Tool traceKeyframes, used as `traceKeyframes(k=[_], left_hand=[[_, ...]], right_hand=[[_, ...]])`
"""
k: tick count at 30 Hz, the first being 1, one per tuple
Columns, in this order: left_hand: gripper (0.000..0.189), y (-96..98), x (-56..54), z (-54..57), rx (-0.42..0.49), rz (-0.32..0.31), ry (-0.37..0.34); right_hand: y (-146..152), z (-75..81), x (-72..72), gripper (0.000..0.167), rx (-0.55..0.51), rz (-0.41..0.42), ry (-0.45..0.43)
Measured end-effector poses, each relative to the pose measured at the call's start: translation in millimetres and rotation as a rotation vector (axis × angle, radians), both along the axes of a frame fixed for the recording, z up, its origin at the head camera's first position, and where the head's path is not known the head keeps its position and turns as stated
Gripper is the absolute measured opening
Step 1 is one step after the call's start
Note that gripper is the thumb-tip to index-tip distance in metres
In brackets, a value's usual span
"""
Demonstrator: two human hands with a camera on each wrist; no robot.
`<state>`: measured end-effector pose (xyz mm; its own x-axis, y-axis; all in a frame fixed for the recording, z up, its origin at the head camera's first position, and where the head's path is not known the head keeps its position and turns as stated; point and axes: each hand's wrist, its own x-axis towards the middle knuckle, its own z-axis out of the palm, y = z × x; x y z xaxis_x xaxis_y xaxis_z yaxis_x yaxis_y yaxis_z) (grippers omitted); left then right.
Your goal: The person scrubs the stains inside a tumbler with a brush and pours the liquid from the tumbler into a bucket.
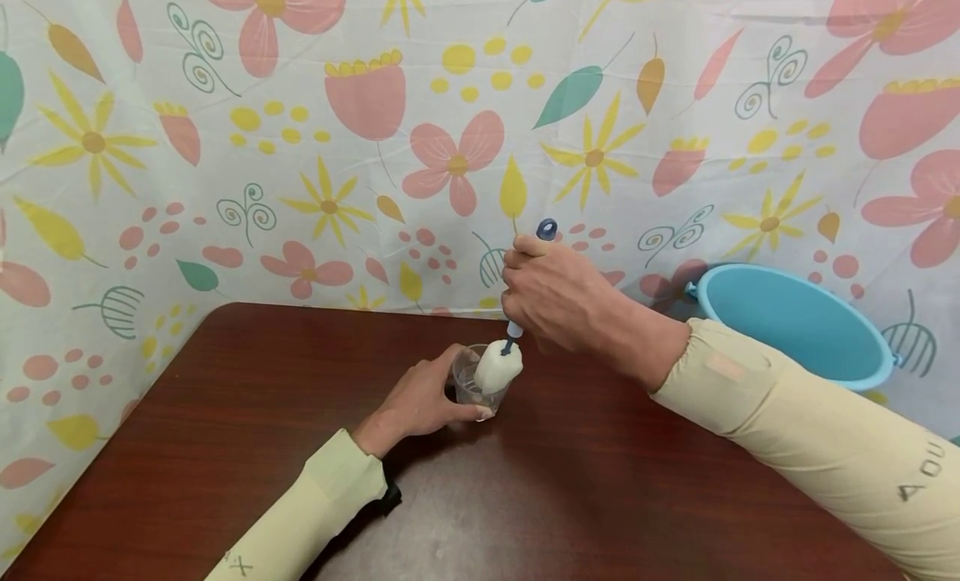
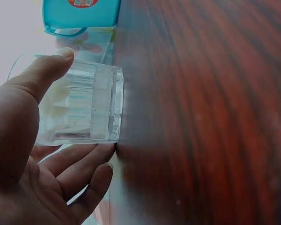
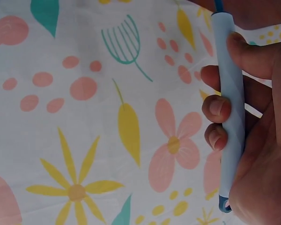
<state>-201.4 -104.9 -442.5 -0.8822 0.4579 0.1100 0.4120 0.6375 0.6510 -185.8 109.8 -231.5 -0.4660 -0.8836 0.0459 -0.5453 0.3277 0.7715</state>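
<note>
The left hand [image 1: 420, 398] is gripping the clear cup [image 1: 466, 383] while the right hand [image 1: 551, 293] is clutching a brush [image 3: 235, 112], its white sponge head [image 1: 497, 369] meeting the mouth, scrubbing seemingly still unfinished.

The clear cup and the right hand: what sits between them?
The head view shows the pale handle's lower end, a dark neck and a white sponge between the right hand and the clear cup.

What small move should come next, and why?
Probably ease the white sponge head a little further down into the clear cup: its top sticks out above the cup, the right hand grips the handle, and the left hand holds the cup.
</note>
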Motion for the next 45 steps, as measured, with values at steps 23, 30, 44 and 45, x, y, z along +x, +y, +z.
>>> traceKeyframes(k=[23, 30, 44, 45], left_hand=[[0.073, 1.7, -2.8, 0.7, 0.051, -0.026, 0.032], [0.074, 2.5, -3.5, -1.8, 0.048, -0.025, 0.033], [0.077, 1.3, -0.8, -1.3, 0.044, -0.021, 0.028], [0.077, 1.5, -0.7, -1.2, 0.047, -0.023, 0.030]], right_hand=[[-7.7, 4.5, 6.1, 0.031, -0.060, -0.031, -0.101], [-10.8, 2.3, 6.9, 0.031, -0.078, -0.050, -0.113], [-13.8, -4.7, 7.1, 0.031, -0.128, -0.010, -0.064], [-14.3, -5.0, 7.2, 0.031, -0.126, -0.014, -0.061]])
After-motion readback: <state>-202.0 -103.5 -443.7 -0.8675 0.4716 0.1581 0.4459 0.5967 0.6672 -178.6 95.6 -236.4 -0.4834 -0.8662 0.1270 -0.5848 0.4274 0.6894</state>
